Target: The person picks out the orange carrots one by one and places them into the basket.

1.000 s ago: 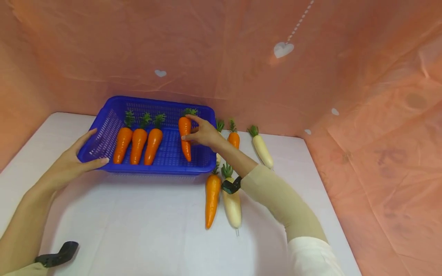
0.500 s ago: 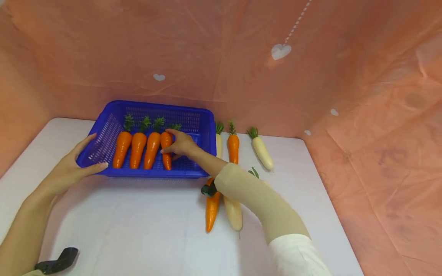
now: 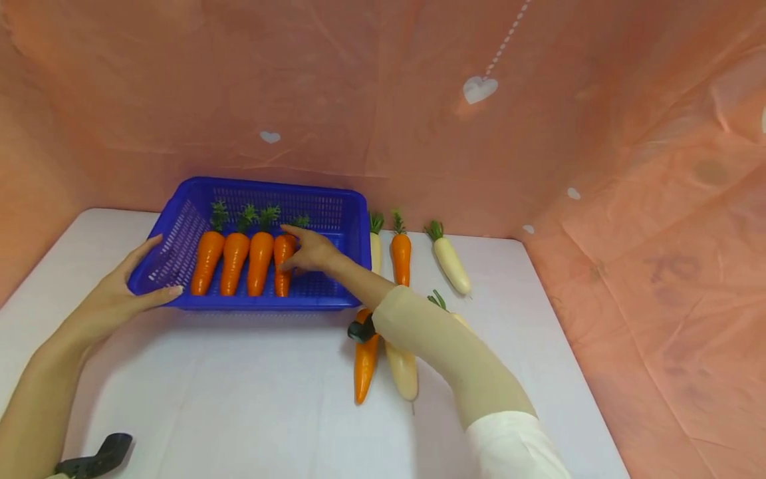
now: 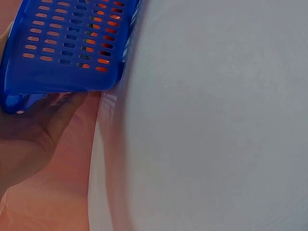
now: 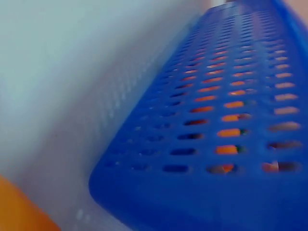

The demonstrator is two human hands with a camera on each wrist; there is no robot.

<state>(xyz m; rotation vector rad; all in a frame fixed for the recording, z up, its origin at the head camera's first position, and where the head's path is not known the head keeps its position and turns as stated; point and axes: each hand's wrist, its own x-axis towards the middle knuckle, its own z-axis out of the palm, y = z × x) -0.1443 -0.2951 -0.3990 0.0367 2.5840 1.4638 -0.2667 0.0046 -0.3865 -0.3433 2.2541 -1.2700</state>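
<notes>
In the head view my left hand grips the left end of a blue plastic basket, thumb at the front edge and fingers behind. The left wrist view shows that hand under the rim. Several orange carrots with green tops stand in a row inside. My right hand reaches in over the rightmost carrot. Its straight index finger lies across the carrot's upper end, with the thumb spread lower on it. In the right wrist view the basket wall hides this hand.
Right of the basket, an orange carrot and a white radish lie on the white table. Another radish lies at the basket's right side. A carrot and radish lie nearer, partly behind my right forearm.
My right hand has carried a carrot leftward to the end of the row, and its thumb has since shifted off the carrot's left edge. The left hand stays on the basket.
</notes>
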